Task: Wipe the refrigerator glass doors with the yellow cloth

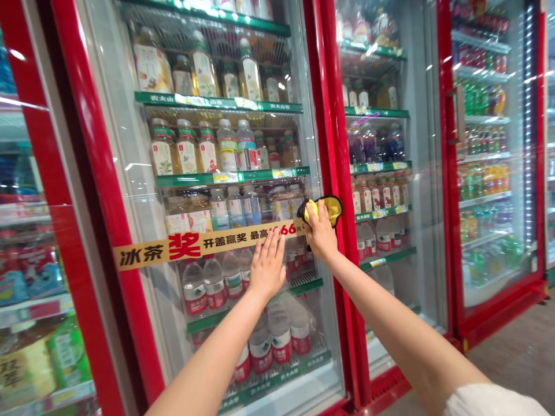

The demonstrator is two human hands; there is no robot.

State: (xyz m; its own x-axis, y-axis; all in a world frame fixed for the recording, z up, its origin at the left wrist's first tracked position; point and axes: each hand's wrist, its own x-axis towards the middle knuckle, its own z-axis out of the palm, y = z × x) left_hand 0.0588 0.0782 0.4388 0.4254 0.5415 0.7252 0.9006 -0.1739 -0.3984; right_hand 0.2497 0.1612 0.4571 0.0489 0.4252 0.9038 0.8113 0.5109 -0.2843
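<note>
Yellow fabric with black edging makes up the cloth (333,207), just right of the frame's centre, at the right end of a printed strip (186,245) and over the red door frame (332,133). The right hand (321,232) has hold of it, fingers partly bent with folds bunched beneath them; it is the nearer of the 2. The left hand (267,270) sits lower and further left, apart from the cloth, which lies up and to its right; it holds nothing visible, its fingers extended and nearly together, seemingly flat on the glass door (299,388) with the fingertips over the strip. The cloth's visible part spreads mostly sideways, and the strip's long axis runs from the left toward it, rising slightly. Behind the glass, bottles (207,151) stand on green-edged shelves (269,107). The right palm and the cloth's underside are hidden, the left hand covers some print, a white sleeve (494,400) is cut off at lower right, and the packages (39,266) at far left are blurred.
</note>
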